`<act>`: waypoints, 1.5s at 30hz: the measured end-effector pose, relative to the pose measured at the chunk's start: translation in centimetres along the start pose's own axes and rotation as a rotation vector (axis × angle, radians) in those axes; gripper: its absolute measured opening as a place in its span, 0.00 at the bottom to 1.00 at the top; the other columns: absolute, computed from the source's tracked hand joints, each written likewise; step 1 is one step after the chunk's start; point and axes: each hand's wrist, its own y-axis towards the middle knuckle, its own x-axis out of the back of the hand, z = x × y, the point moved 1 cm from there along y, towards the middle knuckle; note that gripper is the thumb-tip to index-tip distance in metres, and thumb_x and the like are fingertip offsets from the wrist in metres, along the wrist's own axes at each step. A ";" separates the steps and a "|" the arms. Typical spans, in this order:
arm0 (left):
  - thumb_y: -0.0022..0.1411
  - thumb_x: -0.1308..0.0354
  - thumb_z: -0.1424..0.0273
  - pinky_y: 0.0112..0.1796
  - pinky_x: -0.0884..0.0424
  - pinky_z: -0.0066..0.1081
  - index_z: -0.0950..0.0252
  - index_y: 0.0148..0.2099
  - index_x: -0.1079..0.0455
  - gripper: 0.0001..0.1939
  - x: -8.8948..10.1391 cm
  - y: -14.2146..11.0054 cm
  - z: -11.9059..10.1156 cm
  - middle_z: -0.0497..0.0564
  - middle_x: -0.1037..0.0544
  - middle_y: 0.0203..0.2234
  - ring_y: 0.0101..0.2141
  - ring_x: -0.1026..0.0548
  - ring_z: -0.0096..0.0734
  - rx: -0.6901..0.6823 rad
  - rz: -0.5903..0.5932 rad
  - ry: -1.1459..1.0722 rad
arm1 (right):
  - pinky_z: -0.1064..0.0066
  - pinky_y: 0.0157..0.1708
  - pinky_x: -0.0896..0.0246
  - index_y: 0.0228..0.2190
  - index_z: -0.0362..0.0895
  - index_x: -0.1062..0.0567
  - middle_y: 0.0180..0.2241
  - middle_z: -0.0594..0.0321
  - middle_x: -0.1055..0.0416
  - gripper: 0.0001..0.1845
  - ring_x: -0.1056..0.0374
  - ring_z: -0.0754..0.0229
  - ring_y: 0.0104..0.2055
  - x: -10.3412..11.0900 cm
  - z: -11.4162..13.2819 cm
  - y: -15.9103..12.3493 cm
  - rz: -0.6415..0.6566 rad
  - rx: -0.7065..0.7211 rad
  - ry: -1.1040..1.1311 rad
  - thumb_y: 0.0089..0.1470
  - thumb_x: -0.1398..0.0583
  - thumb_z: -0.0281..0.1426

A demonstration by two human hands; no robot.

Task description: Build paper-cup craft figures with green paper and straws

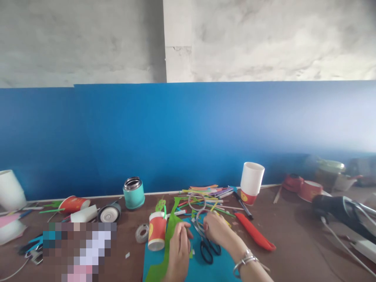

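Observation:
My left hand (pixel 180 246) is closed, fingers pressed together, over the blue sheet (pixel 226 258) beside a strip of green paper (pixel 167 250). What it pinches, if anything, is hidden. My right hand (pixel 219 231), a silver bangle at its wrist, is closed with the fingertips at the edge of a pale ring (pixel 197 218); I cannot tell whether it grips the ring. Dark-handled scissors (pixel 206 252) lie just below it. A red paper cup (pixel 156 232) with a green leaf-shaped cutout (pixel 160 205) at its rim stands left of my left hand.
Behind my hands lie another ring (pixel 196 193) and several coloured pens and sticks (pixel 217 192). A white-and-red cup (pixel 252 182), red case (pixel 255 233), teal jar (pixel 134 196) and tape roll (pixel 142 234) surround the sheet. A blue partition (pixel 176 137) borders the table's back.

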 end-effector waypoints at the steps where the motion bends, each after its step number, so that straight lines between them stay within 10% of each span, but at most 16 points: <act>1: 0.58 0.53 0.47 0.17 0.43 0.24 0.63 0.34 0.34 0.24 0.0 0.0 0.0 0.44 0.35 0.20 0.15 0.42 0.21 0.004 0.025 -0.020 | 0.67 0.39 0.47 0.25 0.41 0.24 0.34 0.51 0.24 0.11 0.31 0.49 0.41 0.0 0.2 0.1 -0.006 0.000 0.001 0.45 0.46 0.19; 6: 0.61 0.53 0.58 0.19 0.40 0.23 0.62 0.34 0.35 0.14 0.3 0.5 0.6 0.43 0.35 0.18 0.17 0.37 0.24 0.020 0.018 0.024 | 0.71 0.36 0.44 0.36 0.43 0.28 0.33 0.57 0.24 0.12 0.29 0.56 0.38 0.8 1.6 0.1 -0.028 0.075 0.086 0.54 0.49 0.25; 9: 0.59 0.49 0.62 0.34 0.30 0.29 0.63 0.49 0.33 0.18 0.8 1.0 0.7 0.52 0.24 0.33 0.33 0.26 0.34 -0.057 -0.028 0.115 | 0.73 0.38 0.42 0.43 0.43 0.31 0.40 0.56 0.25 0.13 0.29 0.58 0.42 0.9 2.9 -0.3 -0.040 0.176 0.249 0.59 0.51 0.28; 14: 0.62 0.53 0.65 0.55 0.38 0.37 0.66 0.58 0.36 0.23 0.9 1.0 0.4 0.59 0.31 0.55 0.58 0.37 0.42 -0.125 0.109 0.258 | 0.68 0.44 0.40 0.44 0.40 0.32 0.45 0.49 0.27 0.15 0.32 0.54 0.49 0.4 3.8 -0.6 -0.035 0.228 0.390 0.60 0.53 0.28; 22: 0.63 0.53 0.66 0.49 0.32 0.37 0.64 0.53 0.31 0.19 1.0 0.9 0.4 0.59 0.26 0.50 0.51 0.29 0.42 -0.242 0.106 0.292 | 0.68 0.48 0.43 0.47 0.41 0.33 0.47 0.50 0.29 0.17 0.34 0.55 0.51 0.5 3.5 -0.6 -0.058 0.249 0.348 0.58 0.52 0.24; 28: 0.58 0.46 0.60 0.29 0.29 0.32 0.65 0.38 0.28 0.14 1.2 1.6 0.6 0.52 0.23 0.26 0.27 0.26 0.37 -0.171 -0.036 0.260 | 0.71 0.39 0.42 0.38 0.43 0.29 0.37 0.57 0.26 0.13 0.31 0.56 0.42 0.7 4.0 -0.8 -0.031 0.260 0.284 0.53 0.51 0.22; 45: 0.59 0.48 0.54 0.36 0.32 0.33 0.64 0.34 0.30 0.18 1.4 2.0 -0.1 0.53 0.23 0.29 0.32 0.26 0.40 -0.137 -0.065 0.239 | 0.75 0.25 0.52 0.29 0.44 0.29 0.22 0.66 0.31 0.09 0.39 0.64 0.24 1.2 5.6 -1.1 -0.105 0.227 0.403 0.51 0.49 0.24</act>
